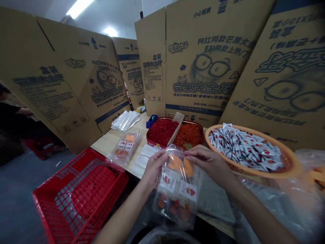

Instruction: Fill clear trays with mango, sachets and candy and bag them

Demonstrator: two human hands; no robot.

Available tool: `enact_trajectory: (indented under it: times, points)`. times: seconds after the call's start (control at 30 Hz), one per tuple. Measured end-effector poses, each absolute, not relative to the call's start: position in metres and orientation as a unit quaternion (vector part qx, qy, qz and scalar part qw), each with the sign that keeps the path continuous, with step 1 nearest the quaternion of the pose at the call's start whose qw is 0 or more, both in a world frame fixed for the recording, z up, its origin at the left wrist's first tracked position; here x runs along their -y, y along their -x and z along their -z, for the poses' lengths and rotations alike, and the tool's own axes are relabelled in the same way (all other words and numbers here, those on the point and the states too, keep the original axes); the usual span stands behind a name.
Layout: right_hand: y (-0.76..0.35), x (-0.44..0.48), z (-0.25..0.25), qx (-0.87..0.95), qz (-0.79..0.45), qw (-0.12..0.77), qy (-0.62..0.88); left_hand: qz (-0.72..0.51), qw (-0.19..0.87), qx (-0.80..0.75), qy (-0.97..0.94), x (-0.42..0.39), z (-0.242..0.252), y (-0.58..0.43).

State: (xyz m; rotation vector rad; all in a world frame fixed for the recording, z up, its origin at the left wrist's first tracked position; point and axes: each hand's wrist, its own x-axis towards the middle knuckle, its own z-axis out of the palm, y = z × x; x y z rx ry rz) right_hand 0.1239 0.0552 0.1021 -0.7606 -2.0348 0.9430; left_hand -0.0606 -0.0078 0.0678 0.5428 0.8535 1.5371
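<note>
Between my two hands hangs a clear plastic bag (175, 200) with a tray inside. Through it I see orange pieces at the top, two white sachets with a red strawberry print in the middle and red-orange pieces below. My left hand (154, 166) pinches the bag's upper left edge. At the upper right edge, the fingers of my right hand (209, 162) are closed on the bag. Just behind it stands a red tub (154, 142) holding red pieces on one side and orange ones on the other, with a cardboard strip (176, 127) between them.
To the right is an orange basket (291, 166) heaped with sachets. A filled bag (125, 145), a stack of clear bags (125, 120) and a blue tape dispenser (151, 121) lie left. A red crate (83, 193) stands lower left. Cardboard boxes (154, 67) wall the back. A person (12, 115) is far left.
</note>
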Motion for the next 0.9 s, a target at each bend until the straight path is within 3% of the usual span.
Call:
enact_trajectory:
  times: [0.2, 0.33, 0.6, 0.9]
  points:
    - [-0.115, -0.047, -0.11, 0.802, -0.322, 0.419, 0.278, -0.659, 0.599, -0.367, -0.269, 0.015, -0.076, 0.071]
    - [-0.106, -0.041, -0.119, 0.818, -0.228, 0.474, 0.232, -0.645, 0.573, -0.386, -0.326, 0.024, -0.081, 0.081]
    - [-0.085, -0.023, -0.141, 0.852, -0.017, 0.483, 0.201, -0.667, 0.489, -0.368, -0.425, 0.031, -0.097, 0.091]
    - [-0.082, -0.027, -0.138, 0.835, -0.07, 0.47, 0.276, -0.627, 0.524, -0.409, -0.407, 0.038, -0.093, 0.101]
